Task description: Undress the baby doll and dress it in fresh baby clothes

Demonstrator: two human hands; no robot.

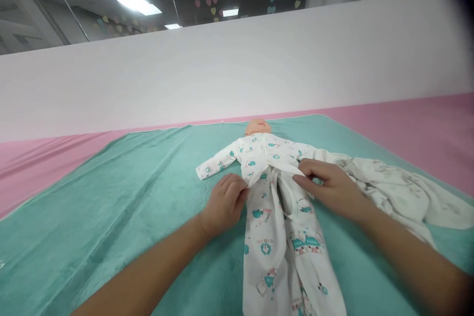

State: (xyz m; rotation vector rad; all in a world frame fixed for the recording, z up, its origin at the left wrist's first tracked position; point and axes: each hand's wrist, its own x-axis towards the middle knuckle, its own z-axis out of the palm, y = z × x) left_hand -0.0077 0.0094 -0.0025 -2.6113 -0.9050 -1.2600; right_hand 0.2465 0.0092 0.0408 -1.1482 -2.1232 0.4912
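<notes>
A baby doll [258,127] lies on its back, dressed in a white baby top [255,150] printed with teal and pink figures. My left hand [227,202] pinches the top's lower hem on the left side. On the right side, the same hem is held between the thumb and fingers of my right hand [328,185]. Matching baby pants [266,237] stretch from under the hem toward me, with a gap at the crotch. The doll's left-side sleeve [218,160] lies spread outward; the other sleeve runs behind my right hand.
A crumpled white cloth [400,192] with faint prints lies to the right, beside my right forearm. Everything rests on a teal blanket [122,222] over a pink surface [433,133]. A white low wall [222,69] rises behind, with dark glass above it.
</notes>
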